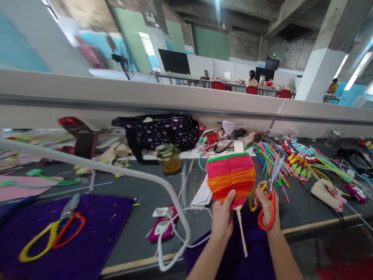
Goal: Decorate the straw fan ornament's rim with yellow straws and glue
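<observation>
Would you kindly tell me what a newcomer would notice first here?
The striped paper fan, pink through orange, stands out at centre, held upright by the left hand. Beside it the right hand grips red and yellow scissors, blades up. A second pair of scissors lies on purple felt at lower left.

Bench clutter before you.
You see a dotted bag [159,132], a jar [168,157], spare scissors [52,233] on purple cloth [96,241], and coloured straws [266,157].

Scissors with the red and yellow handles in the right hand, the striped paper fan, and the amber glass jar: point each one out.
Red-and-yellow-handled scissors [265,202]: head view, on the handles.
Striped pink-and-orange paper fan [230,177]: head view, mid pleats.
Amber glass jar with green lid [169,162]: head view, on its body.
</observation>
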Demonstrator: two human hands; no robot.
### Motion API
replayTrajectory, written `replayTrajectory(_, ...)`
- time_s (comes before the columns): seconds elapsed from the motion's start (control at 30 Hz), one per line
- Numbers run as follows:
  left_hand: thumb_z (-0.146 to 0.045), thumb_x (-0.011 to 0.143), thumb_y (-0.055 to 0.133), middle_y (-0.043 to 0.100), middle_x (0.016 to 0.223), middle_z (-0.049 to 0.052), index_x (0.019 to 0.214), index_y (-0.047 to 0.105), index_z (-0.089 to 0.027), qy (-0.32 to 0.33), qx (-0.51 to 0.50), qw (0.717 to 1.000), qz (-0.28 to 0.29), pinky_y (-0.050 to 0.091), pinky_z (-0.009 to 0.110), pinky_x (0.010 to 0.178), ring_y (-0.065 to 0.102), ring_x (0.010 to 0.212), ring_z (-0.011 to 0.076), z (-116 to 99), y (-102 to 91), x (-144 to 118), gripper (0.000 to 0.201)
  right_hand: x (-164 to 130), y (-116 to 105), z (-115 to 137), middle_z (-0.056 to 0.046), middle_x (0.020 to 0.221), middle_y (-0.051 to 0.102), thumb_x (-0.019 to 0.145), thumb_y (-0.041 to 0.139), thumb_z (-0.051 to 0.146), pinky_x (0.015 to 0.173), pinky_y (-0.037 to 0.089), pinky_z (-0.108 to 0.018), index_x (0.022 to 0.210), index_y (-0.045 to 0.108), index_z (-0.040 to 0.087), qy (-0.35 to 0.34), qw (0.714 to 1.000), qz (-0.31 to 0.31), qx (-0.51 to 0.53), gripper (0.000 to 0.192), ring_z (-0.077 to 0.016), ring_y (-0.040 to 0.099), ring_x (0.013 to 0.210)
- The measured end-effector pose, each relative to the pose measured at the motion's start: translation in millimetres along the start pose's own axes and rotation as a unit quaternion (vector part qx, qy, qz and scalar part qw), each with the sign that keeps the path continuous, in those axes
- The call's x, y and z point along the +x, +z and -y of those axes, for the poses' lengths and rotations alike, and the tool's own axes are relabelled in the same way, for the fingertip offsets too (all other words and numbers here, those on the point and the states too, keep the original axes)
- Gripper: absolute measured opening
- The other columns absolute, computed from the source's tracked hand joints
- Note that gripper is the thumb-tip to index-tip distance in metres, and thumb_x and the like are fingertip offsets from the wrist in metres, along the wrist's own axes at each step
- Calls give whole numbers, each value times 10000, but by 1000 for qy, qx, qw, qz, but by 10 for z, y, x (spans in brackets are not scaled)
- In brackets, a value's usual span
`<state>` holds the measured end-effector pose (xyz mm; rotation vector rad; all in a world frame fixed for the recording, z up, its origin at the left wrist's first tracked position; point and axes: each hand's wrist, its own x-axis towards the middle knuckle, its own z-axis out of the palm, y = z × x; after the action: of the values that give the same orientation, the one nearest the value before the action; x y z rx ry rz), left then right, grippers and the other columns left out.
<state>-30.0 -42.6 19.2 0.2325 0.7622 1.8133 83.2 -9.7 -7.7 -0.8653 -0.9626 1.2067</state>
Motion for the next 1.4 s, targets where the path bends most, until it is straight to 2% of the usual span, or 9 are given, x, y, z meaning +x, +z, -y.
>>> replayTrajectory(0.23, -164, 635, 808, 757, 946, 126, 986, 692, -92, -11, 36, 999, 17, 562, 355, 842, 705, 930, 283, 39, -63, -24, 377, 6, -21, -113, 57, 708, 534, 736, 736, 347, 505, 452, -223, 1031, 525, 204, 12, 1000, 0, -12, 390, -95, 513, 540)
replayTrajectory(0.47, -195, 605, 830, 763, 847, 132, 890, 719, -74, -23, 72, 997, 7, 573, 340, 767, 722, 820, 272, 57, -123, 26, 328, 30, -87, -210, 66, 686, 527, 736, 742, 360, 477, 431, -216, 1040, 516, 198, 19, 1000, -9, -11, 413, -85, 497, 500)
replayTrajectory(0.63, -287, 637, 817, 763, 797, 117, 797, 742, -72, -23, 154, 986, 54, 566, 316, 714, 711, 714, 234, 51, -249, 117, 279, 64, -245, -186, 95, 602, 451, 758, 717, 414, 433, 407, -201, 1014, 525, 205, 7, 999, -39, -25, 382, -78, 471, 451)
replayTrajectory(0.77, -323, 625, 823, 757, 729, 93, 719, 745, -86, -43, 222, 970, 93, 543, 272, 640, 683, 630, 190, -1, -324, 139, 267, 174, -452, -49, 85, 587, 492, 747, 721, 433, 436, 417, -214, 991, 540, 208, -27, 995, -57, -77, 378, -94, 484, 452)
replayTrajectory(0.93, -351, 603, 833, 756, 741, 83, 729, 749, -104, -102, 252, 951, 149, 524, 268, 640, 670, 626, 179, -64, -407, 103, 289, 420, -632, 253, 57, 638, 574, 742, 723, 422, 491, 446, -247, 976, 549, 215, -51, 988, -8, -149, 357, -116, 529, 484)
replayTrajectory(1.1, -381, 589, 834, 739, 690, 79, 678, 734, -97, -156, 289, 922, 206, 497, 255, 593, 645, 577, 166, -55, -512, 83, 314, 626, -725, 410, -27, 847, 668, 712, 752, 380, 759, 495, -333, 1017, 570, 208, -7, 980, 144, -139, 395, -216, 646, 826)
replayTrajectory(1.2, -387, 591, 833, 722, 642, 67, 658, 723, -92, -174, 309, 908, 225, 462, 227, 545, 619, 535, 144, -38, -556, 72, 322, 637, -749, 423, -13, 849, 644, 693, 769, 343, 758, 479, -312, 1014, 595, 208, 28, 966, 210, -152, 389, -204, 619, 832)
replayTrajectory(1.3, -404, 611, 822, 728, 681, 76, 701, 727, -89, -202, 278, 908, 239, 471, 234, 582, 635, 576, 156, -47, -570, 64, 341, 594, -758, 376, -2, 846, 620, 695, 763, 337, 713, 463, -289, 1013, 615, 210, 41, 962, 215, -162, 374, -187, 588, 801)
replayTrajectory(1.4, -470, 707, 735, 725, 716, 68, 768, 716, -113, -234, 157, 937, 209, 498, 265, 649, 657, 643, 178, -86, -566, 83, 362, 543, -760, 258, 6, 815, 613, 660, 779, 348, 698, 456, -291, 981, 630, 205, 44, 976, 155, -144, 381, -180, 571, 764)
